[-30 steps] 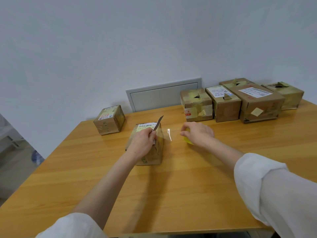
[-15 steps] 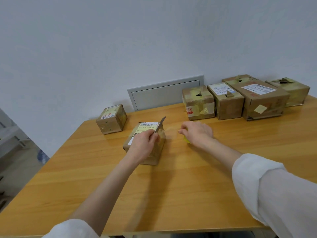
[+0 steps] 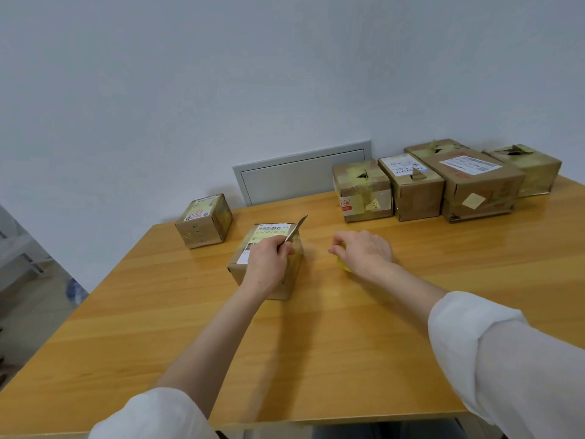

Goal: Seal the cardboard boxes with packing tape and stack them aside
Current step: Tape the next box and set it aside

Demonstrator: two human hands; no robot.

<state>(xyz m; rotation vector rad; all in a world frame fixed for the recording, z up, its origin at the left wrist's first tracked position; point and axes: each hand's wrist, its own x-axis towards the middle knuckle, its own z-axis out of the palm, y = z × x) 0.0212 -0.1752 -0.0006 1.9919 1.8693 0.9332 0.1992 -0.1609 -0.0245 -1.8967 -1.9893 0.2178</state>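
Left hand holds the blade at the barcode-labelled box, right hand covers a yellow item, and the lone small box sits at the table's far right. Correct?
No: the head view shows the lone small box at the table's far left. The left hand does hold the blade at the barcode-labelled box, and the right hand covers a yellow item.

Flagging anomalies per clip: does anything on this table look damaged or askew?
Yes. In the back row, the leftmost box and the rightmost box have torn tops, with dark holes and curled-up edges. Nothing is spilled.
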